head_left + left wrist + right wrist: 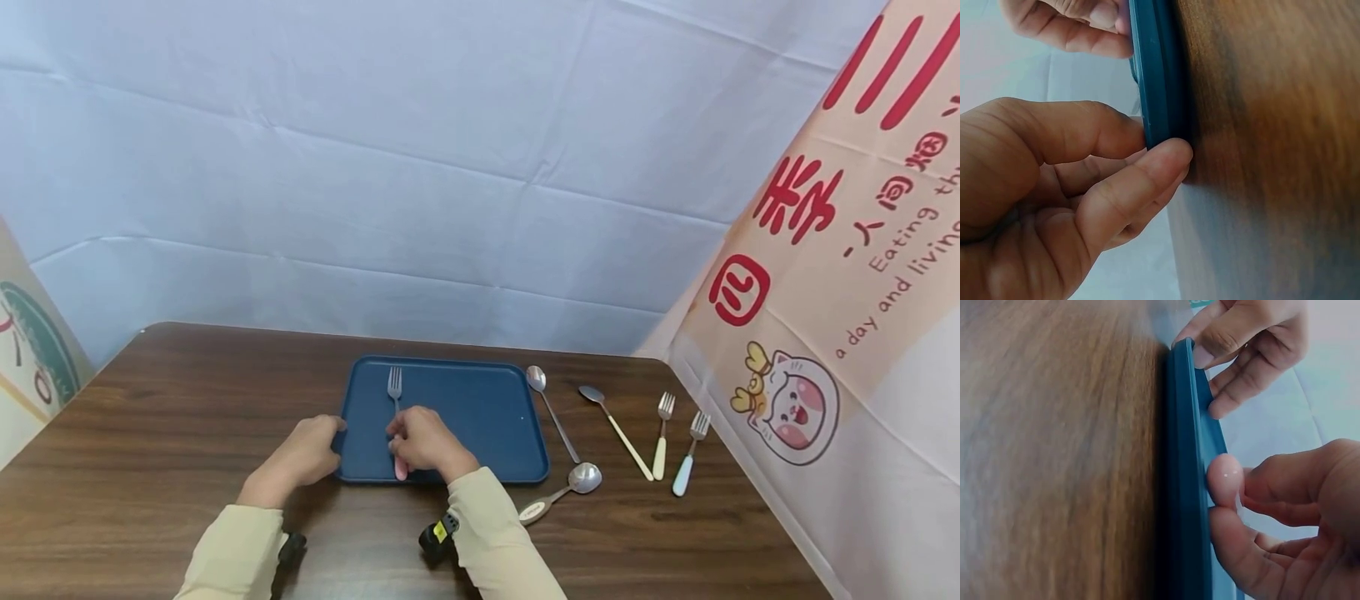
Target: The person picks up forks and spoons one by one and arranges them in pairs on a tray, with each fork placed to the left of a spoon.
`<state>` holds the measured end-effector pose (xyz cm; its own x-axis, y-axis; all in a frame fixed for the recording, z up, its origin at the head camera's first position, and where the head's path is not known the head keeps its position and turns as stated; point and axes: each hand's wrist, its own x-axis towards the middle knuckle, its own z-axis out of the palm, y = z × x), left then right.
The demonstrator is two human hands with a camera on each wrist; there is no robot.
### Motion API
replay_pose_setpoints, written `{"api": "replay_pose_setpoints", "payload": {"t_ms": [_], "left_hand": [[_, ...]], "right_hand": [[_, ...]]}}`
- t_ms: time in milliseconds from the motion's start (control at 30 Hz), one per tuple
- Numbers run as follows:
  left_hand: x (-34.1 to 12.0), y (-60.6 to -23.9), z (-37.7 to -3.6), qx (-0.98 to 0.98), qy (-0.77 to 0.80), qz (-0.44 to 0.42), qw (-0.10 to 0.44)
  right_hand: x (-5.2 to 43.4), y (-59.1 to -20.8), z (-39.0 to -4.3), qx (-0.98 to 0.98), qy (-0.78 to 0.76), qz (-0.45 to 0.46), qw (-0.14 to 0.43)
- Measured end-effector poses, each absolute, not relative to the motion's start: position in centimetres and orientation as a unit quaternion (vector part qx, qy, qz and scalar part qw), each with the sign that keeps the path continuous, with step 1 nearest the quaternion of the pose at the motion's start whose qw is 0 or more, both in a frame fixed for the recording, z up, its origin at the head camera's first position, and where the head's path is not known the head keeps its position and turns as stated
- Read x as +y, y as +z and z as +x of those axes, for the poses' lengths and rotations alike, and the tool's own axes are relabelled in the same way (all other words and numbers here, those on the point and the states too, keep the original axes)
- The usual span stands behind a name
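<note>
Head high, forward-down; wrists close, sharing tray (480,408) edge

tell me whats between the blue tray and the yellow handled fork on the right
Two spoons: a long steel spoon beside the tray, then a cream-handled spoon before the fork, in the head view.

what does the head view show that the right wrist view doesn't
Only the head view shows the fork's tines, the three spoons and two forks lying on the table right of the tray, and the printed banner. Only the right wrist view shows up close the pink handle end pinched in the right hand at the tray's near rim. Both share the blue tray, with the left hand at its corner.
</note>
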<state>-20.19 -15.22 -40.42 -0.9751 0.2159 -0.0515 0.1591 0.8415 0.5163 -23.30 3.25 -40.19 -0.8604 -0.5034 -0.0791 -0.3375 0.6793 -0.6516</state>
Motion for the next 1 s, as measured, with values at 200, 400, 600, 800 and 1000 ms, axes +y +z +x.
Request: {"api": "replay_pose_setpoints", "payload": {"t_ms": [200, 400, 600, 800, 1000], "left_hand": [[-15.4, -40.5, -20.2, 0.957, 0.272, 0.092, 0.044], [-15.5, -40.6, -20.3, 0.958, 0.270, 0.094, 0.033], [-15.4, -40.6, -20.4, 0.956, 0.275, 0.093, 0.044], [-15.4, -40.6, -20.4, 0.955, 0.276, 0.097, 0.039], [-15.5, -40.7, -20.4, 0.956, 0.275, 0.097, 0.038]], "right_hand": [[2.2, -40.2, -23.3, 0.907, -0.334, -0.226, 0.125], [1.0, -40.0, -23.4, 0.910, -0.322, -0.232, 0.124], [0.4, -40.0, -23.5, 0.914, -0.314, -0.226, 0.125], [-0.3, -40.0, -23.7, 0.921, -0.312, -0.201, 0.122], [-1.4, -40.1, -23.9, 0.923, -0.317, -0.178, 0.127]]}}
